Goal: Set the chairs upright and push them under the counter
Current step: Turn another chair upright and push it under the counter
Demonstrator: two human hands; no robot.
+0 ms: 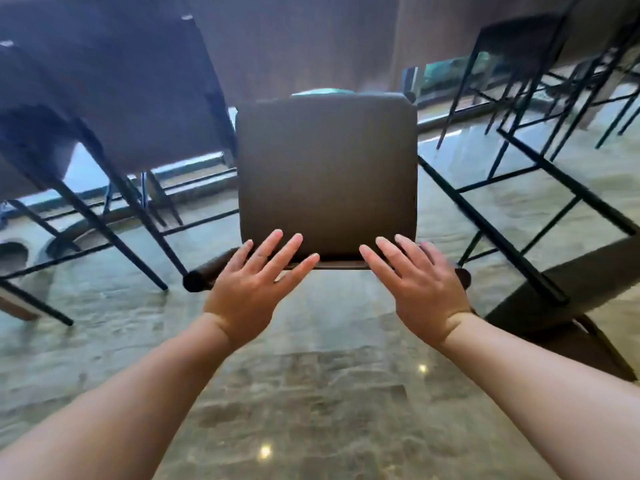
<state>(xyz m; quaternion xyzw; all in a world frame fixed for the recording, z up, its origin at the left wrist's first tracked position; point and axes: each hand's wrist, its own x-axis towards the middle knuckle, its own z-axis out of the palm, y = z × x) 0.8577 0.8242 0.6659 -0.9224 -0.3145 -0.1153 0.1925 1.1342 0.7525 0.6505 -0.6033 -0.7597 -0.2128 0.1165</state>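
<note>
**Both hands flat at the near edge of the middle chair**

The middle chair (325,174) stands straight ahead, its dark padded seat facing up and its far edge toward the dark wall of the counter (311,39). The seat's near edge lies right under the fingertips of both hands, with a thin brown rail of the chair's back showing between them and a dark rounded end sticking out to the left of the left hand.

The left hand (251,289) is spread wide with straight fingers (268,247), the tips lying over the seat's near edge; the palm sits on or just above the rail (contact under the palm is hidden). The right hand (424,289) mirrors it, fingers (388,252) straight and splayed, tips at the same edge. Neither hand curls round anything; whether they press on the chair or only hover at it cannot be told.

To the left, a second chair (114,98) stands upright on thin black legs, blurred. To the right, a chair with a black frame (526,188) lies tipped over on the glossy stone floor (311,393), its legs slanting across the view. Further chairs (519,46) stand at the far right by the counter
</note>
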